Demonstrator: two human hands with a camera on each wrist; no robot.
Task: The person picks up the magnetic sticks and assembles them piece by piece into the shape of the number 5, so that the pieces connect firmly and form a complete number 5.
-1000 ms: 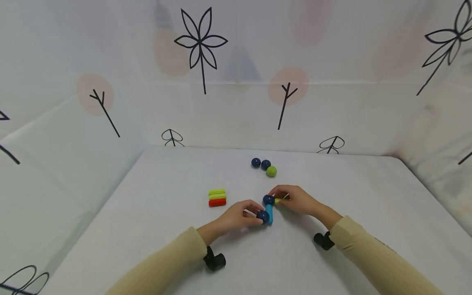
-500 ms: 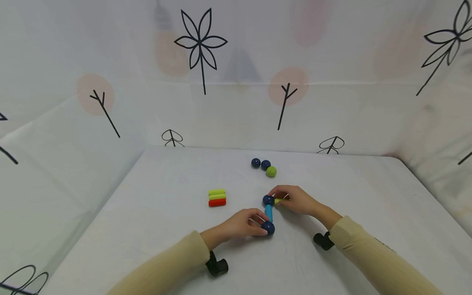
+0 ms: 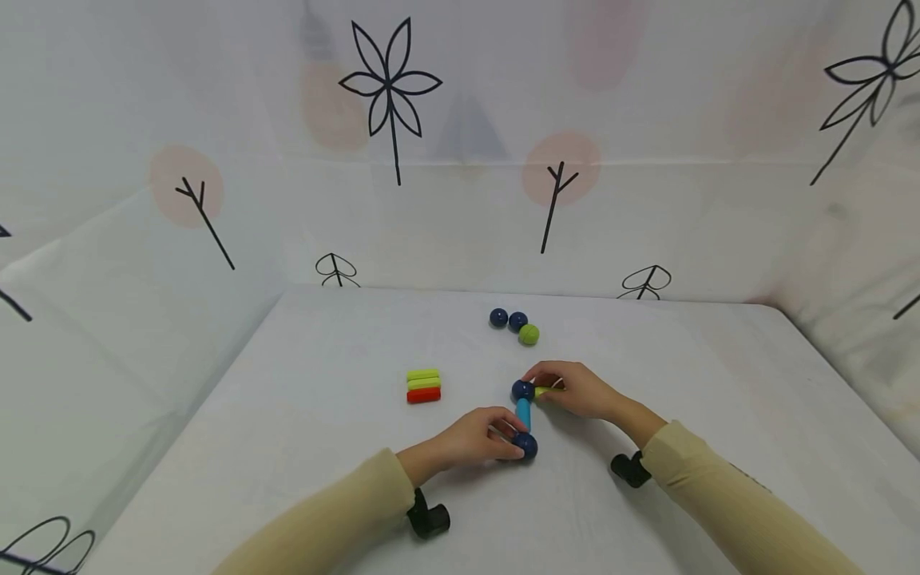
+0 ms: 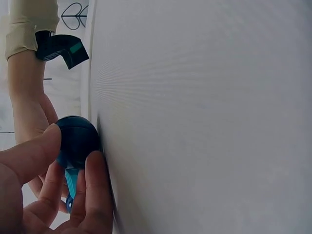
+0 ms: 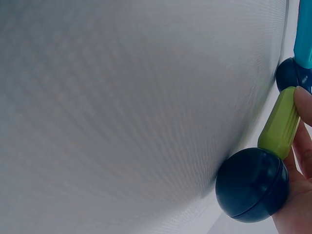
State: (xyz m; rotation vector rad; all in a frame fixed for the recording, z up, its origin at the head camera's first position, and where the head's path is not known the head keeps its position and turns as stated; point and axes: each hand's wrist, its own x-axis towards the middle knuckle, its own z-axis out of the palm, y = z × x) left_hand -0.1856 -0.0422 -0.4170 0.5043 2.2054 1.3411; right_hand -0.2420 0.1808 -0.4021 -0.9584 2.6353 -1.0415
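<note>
Between thumb and fingers, my left hand (image 3: 470, 437) pinches a dark blue ball (image 3: 526, 447) at the near end of a light blue rod (image 3: 523, 414). The rod's far end meets a second dark blue ball (image 3: 522, 390). From that ball a yellow-green rod (image 5: 280, 124) runs to the right, and my right hand (image 3: 578, 390) grips it, with the index finger by the ball. The right wrist view shows another dark blue ball (image 5: 251, 185) on this rod's other end; in the head view the right hand hides it. Whether the left-held ball is joined to its rod, I cannot tell.
Further back on the white table (image 3: 345, 335) lie two dark blue balls (image 3: 499, 318) and a green ball (image 3: 529, 335), close together. Two yellow-green rods (image 3: 423, 378) and a red rod (image 3: 424, 395) lie side by side to the left. A patterned cloth (image 3: 460, 224) stands behind.
The left hand has brought its ball from beside the light blue rod round to the rod's near end. The right hand and the pieces by it have stayed put.
</note>
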